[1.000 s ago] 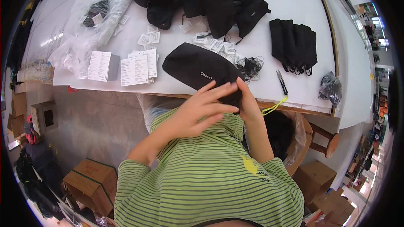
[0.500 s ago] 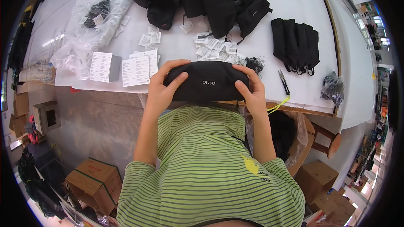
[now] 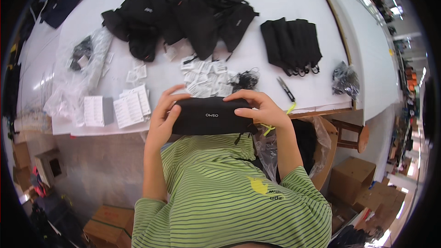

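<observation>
I hold a flat black fabric pouch (image 3: pixel 210 116) with small white lettering level in front of my chest, at the near edge of the white table (image 3: pixel 285 0). My left hand (image 3: pixel 163 118) grips its left end, fingers curled over the top. My right hand (image 3: pixel 262 108) holds the right end, fingers spread along the upper edge. A short cord hangs from the pouch's lower right corner.
A heap of black pouches (image 3: pixel 183 11) lies at the table's far middle, a neat stack of black pouches (image 3: pixel 291 46) to the right. Small white sachets (image 3: pixel 204 76), printed paper sheets (image 3: pixel 131 105), clear plastic bags (image 3: pixel 80 71), scissors (image 3: pixel 285 88) and cardboard boxes (image 3: pixel 351 177) surround me.
One second ago the pouch lay tilted on the table edge under both hands. I lifted it, turned it level and drew it toward my chest, one hand at each end.
</observation>
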The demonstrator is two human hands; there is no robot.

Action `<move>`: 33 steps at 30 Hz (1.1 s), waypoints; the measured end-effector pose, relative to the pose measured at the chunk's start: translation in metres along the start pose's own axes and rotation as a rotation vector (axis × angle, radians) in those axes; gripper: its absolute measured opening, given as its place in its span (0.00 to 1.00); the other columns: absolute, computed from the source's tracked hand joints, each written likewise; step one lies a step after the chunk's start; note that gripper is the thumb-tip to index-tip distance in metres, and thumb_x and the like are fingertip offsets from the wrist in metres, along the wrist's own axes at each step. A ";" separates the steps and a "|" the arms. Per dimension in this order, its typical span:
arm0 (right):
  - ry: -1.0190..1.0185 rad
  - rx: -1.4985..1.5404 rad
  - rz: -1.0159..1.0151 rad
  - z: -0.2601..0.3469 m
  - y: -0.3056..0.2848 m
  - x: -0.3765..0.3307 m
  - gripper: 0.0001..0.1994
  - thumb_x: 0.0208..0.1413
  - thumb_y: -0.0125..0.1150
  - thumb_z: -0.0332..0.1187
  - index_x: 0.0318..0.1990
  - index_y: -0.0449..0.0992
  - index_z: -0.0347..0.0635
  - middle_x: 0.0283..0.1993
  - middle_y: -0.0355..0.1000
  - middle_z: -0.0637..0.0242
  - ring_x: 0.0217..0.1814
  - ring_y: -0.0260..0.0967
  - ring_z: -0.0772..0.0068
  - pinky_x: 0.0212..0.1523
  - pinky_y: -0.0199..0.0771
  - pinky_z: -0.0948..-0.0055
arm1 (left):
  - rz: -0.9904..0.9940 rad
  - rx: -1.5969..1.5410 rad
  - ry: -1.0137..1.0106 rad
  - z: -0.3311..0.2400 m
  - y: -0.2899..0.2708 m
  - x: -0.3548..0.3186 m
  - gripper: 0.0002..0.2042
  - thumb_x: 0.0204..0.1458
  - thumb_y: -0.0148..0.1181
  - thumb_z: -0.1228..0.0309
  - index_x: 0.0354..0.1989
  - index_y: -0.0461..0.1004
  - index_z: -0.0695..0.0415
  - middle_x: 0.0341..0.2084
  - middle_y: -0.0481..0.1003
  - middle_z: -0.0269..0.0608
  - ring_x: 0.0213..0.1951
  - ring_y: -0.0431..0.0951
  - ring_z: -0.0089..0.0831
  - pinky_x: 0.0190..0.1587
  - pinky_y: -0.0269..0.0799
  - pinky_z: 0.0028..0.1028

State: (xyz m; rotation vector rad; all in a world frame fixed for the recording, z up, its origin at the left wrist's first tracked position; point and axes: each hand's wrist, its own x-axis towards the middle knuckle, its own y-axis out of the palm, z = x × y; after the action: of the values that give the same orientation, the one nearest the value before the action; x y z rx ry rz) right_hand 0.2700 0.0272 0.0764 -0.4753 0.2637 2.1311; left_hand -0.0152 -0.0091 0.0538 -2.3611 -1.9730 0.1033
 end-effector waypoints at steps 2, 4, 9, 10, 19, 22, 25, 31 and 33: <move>-0.089 -0.048 -0.062 0.011 -0.026 -0.006 0.14 0.51 0.63 0.28 0.47 0.76 0.40 0.44 0.72 0.71 0.47 0.67 0.82 0.48 0.66 0.80 | -0.081 0.045 -0.011 0.007 0.002 0.002 0.15 0.58 0.52 0.65 0.50 0.72 0.59 0.59 0.60 0.42 0.52 0.69 0.33 0.53 0.63 0.29; -0.350 -0.301 -0.212 0.021 -0.065 -0.010 0.12 0.51 0.64 0.31 0.43 0.79 0.40 0.41 0.74 0.68 0.45 0.69 0.78 0.47 0.67 0.77 | -0.168 0.094 -0.030 0.009 -0.003 0.003 0.16 0.59 0.51 0.64 0.53 0.70 0.57 0.63 0.56 0.42 0.54 0.67 0.35 0.54 0.63 0.31; -0.353 -0.333 -0.840 0.055 -0.170 -0.052 0.14 0.53 0.61 0.27 0.48 0.76 0.43 0.47 0.72 0.73 0.43 0.68 0.84 0.40 0.71 0.82 | -0.482 0.635 0.003 0.028 -0.056 -0.013 0.20 0.58 0.54 0.64 0.57 0.65 0.58 0.64 0.53 0.48 0.63 0.56 0.43 0.61 0.55 0.40; -0.503 -0.281 -0.905 0.050 -0.194 -0.055 0.17 0.51 0.60 0.24 0.51 0.74 0.42 0.48 0.71 0.70 0.46 0.68 0.81 0.46 0.70 0.79 | -0.480 0.631 0.014 0.037 -0.068 -0.018 0.20 0.58 0.54 0.64 0.57 0.65 0.58 0.64 0.53 0.48 0.63 0.56 0.43 0.61 0.55 0.40; -0.450 -0.635 -1.263 -0.113 -0.310 -0.011 0.37 0.40 0.54 0.19 0.64 0.59 0.50 0.54 0.63 0.52 0.59 0.60 0.59 0.59 0.60 0.66 | -0.578 0.957 -0.143 0.109 -0.112 -0.037 0.27 0.54 0.58 0.65 0.61 0.59 0.59 0.61 0.54 0.56 0.63 0.54 0.51 0.64 0.49 0.44; -0.340 -0.078 -1.197 -0.098 -0.279 -0.006 0.37 0.45 0.58 0.23 0.66 0.55 0.52 0.59 0.61 0.48 0.62 0.58 0.58 0.62 0.55 0.66 | -0.638 0.858 -0.106 0.108 -0.109 -0.040 0.30 0.54 0.58 0.62 0.62 0.57 0.62 0.61 0.54 0.58 0.62 0.55 0.52 0.64 0.49 0.44; -0.360 0.017 -1.276 -0.105 -0.292 -0.014 0.38 0.48 0.62 0.28 0.68 0.52 0.53 0.62 0.59 0.48 0.61 0.60 0.59 0.61 0.56 0.65 | -0.701 0.835 -0.135 0.108 -0.111 -0.039 0.32 0.54 0.58 0.58 0.62 0.56 0.65 0.61 0.55 0.59 0.61 0.56 0.53 0.63 0.50 0.44; -0.448 -0.448 -1.534 -0.065 -0.232 -0.003 0.21 0.52 0.59 0.27 0.55 0.68 0.42 0.45 0.71 0.59 0.45 0.68 0.69 0.46 0.69 0.68 | -0.695 0.981 -0.322 0.119 -0.118 -0.052 0.36 0.53 0.58 0.53 0.63 0.55 0.66 0.59 0.58 0.60 0.59 0.58 0.54 0.62 0.51 0.46; -0.574 -0.505 -1.254 -0.032 -0.161 0.010 0.17 0.52 0.57 0.23 0.52 0.71 0.42 0.38 0.70 0.64 0.37 0.68 0.75 0.39 0.69 0.75 | -0.703 1.104 -0.476 0.110 -0.111 -0.051 0.36 0.53 0.58 0.53 0.64 0.54 0.62 0.60 0.59 0.54 0.59 0.58 0.52 0.61 0.51 0.46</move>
State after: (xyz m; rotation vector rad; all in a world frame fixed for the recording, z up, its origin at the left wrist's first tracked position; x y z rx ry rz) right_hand 0.4053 0.1148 0.0418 -0.1763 -0.7437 0.9737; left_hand -0.1426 -0.0388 -0.0448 -0.9559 -1.9514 1.3628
